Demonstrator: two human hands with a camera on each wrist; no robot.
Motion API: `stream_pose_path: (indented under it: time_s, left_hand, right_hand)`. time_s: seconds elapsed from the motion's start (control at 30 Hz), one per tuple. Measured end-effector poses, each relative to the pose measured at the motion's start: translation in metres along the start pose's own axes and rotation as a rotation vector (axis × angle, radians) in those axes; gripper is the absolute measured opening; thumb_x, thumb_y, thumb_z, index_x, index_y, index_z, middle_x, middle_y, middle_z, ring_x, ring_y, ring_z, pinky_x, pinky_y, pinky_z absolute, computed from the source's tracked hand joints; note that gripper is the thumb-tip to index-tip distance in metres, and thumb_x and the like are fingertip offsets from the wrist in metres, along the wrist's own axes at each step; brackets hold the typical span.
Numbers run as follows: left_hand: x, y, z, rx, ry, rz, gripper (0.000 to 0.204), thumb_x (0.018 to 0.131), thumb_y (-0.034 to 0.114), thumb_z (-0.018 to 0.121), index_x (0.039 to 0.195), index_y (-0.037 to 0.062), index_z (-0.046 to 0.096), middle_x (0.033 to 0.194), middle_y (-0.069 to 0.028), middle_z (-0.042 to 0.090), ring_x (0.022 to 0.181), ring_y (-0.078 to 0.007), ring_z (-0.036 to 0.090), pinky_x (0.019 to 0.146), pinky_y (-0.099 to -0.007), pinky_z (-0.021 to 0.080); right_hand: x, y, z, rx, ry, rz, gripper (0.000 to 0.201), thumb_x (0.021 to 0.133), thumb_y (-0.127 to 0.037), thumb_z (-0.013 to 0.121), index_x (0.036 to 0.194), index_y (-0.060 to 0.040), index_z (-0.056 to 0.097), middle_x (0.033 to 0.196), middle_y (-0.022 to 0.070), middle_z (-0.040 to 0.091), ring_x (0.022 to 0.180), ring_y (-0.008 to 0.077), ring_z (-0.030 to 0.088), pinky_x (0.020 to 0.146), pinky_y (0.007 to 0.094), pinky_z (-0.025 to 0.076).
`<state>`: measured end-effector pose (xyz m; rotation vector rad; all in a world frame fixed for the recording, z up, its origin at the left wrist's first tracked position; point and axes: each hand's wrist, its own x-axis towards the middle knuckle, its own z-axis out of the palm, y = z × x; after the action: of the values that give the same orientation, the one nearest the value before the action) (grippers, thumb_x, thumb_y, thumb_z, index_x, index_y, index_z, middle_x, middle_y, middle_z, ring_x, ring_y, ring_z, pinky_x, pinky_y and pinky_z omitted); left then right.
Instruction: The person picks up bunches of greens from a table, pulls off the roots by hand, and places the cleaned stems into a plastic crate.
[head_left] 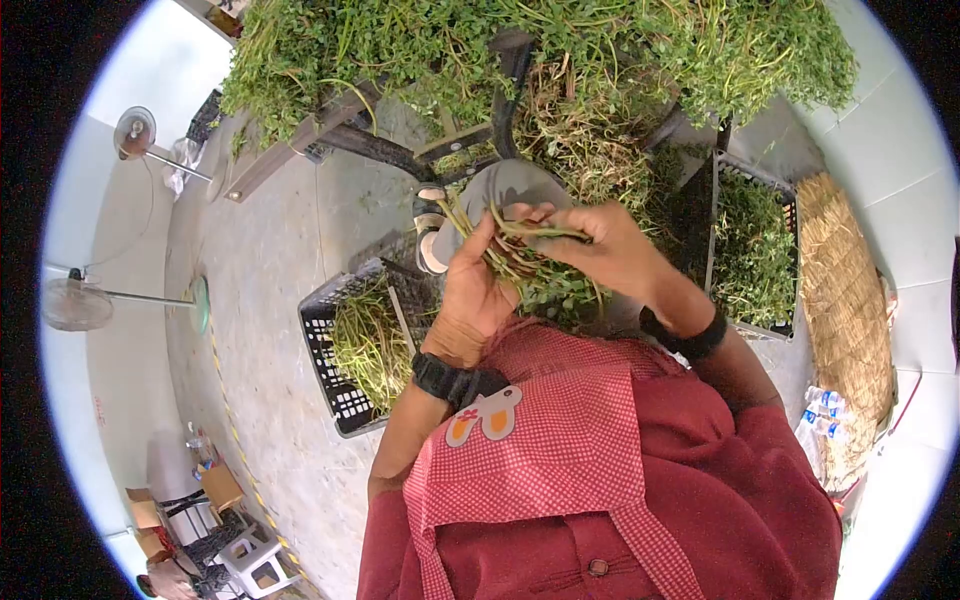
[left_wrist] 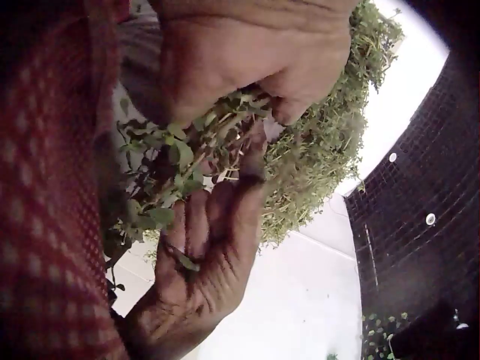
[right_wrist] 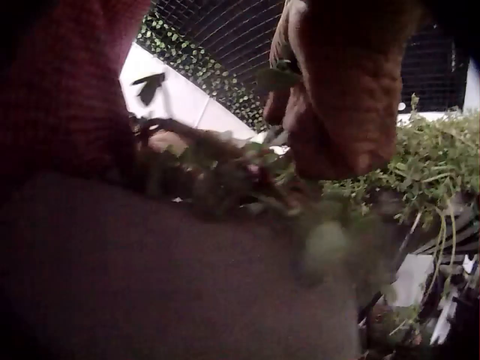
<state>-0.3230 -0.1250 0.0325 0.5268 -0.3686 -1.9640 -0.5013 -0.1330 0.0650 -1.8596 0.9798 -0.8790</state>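
Observation:
In the head view, the left hand [head_left: 474, 290] grips a bunch of green leafy stems [head_left: 515, 262] in front of the apron, its thumb pointing up along the stems. From the other side the right hand [head_left: 622, 256] pinches a few long stems [head_left: 550, 231] between thumb and fingers. The left wrist view has the left hand [left_wrist: 255, 60] at the top and the right hand [left_wrist: 214, 255] below, with leafy sprigs [left_wrist: 180, 154] between them. In the right wrist view, the right hand [right_wrist: 345, 94] is close above blurred leaves [right_wrist: 247, 176]; its fingertips are partly hidden.
Greens [head_left: 400, 45] are heaped on a table across the front. A black crate [head_left: 345, 415] with stems stands at left, another crate of greens [head_left: 752, 250] at right. Cut plants [head_left: 575, 120] lie under the table. Straw matting [head_left: 845, 300] is at far right; a fan [head_left: 78, 303] stands left.

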Motion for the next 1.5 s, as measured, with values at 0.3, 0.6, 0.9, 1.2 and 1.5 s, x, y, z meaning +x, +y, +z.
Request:
stream_pose_path:
  time_s: [0.3,0.6,0.9,1.2,1.5]
  left_hand:
    - [-0.005,-0.002,0.011,0.133,-0.059,0.045,0.037,0.094,0.033,0.045,0.116,0.0028,0.052,0.121,-0.0124,0.054,0.109,-0.022,0.054,0.093,-0.035,0.045]
    - [-0.007,-0.001,0.012,0.295,0.029,0.067,0.024,0.092,0.025,0.052,0.101,0.0035,0.059,0.102,-0.009,0.063,0.087,-0.0159,0.062,0.072,-0.0279,0.053]
    - [-0.002,0.002,0.002,0.124,0.103,0.125,0.027,0.094,0.027,0.047,0.087,0.0023,0.057,0.109,-0.0162,0.06,0.095,-0.0258,0.06,0.079,-0.0337,0.052]
    - [0.0,0.002,-0.001,-0.142,0.037,0.086,0.032,0.096,0.032,0.04,0.09,0.0033,0.054,0.122,-0.0198,0.052,0.119,-0.0309,0.046,0.1,-0.0451,0.039]
    - [0.004,-0.002,0.005,-0.115,0.001,0.093,0.033,0.098,0.032,0.035,0.09,0.0054,0.053,0.119,-0.0178,0.054,0.115,-0.0302,0.048,0.098,-0.0429,0.04]
  right_hand:
    - [0.001,0.014,0.029,-0.375,0.071,0.001,0.026,0.075,-0.028,0.066,0.091,-0.0081,0.066,0.072,0.0193,0.06,0.066,0.0366,0.06,0.058,0.04,0.048]
    - [-0.004,0.014,0.011,1.224,-0.195,0.315,0.025,0.091,-0.02,0.055,0.108,-0.0024,0.053,0.061,-0.0076,0.041,0.045,0.0015,0.033,0.041,0.0184,0.025]
    - [-0.006,-0.012,-0.022,1.242,-0.059,0.27,0.019,0.096,-0.024,0.043,0.094,-0.0064,0.052,0.058,-0.0071,0.034,0.043,0.0024,0.027,0.038,0.0185,0.023]
    - [-0.009,-0.016,0.021,0.448,-0.102,0.394,0.022,0.088,-0.022,0.058,0.097,-0.0021,0.06,0.065,-0.0022,0.051,0.053,0.0059,0.047,0.047,0.0212,0.037]
    - [-0.003,0.002,0.044,-0.155,0.214,0.016,0.03,0.079,-0.017,0.066,0.1,0.004,0.059,0.079,0.0076,0.064,0.068,0.0121,0.059,0.063,0.028,0.048]
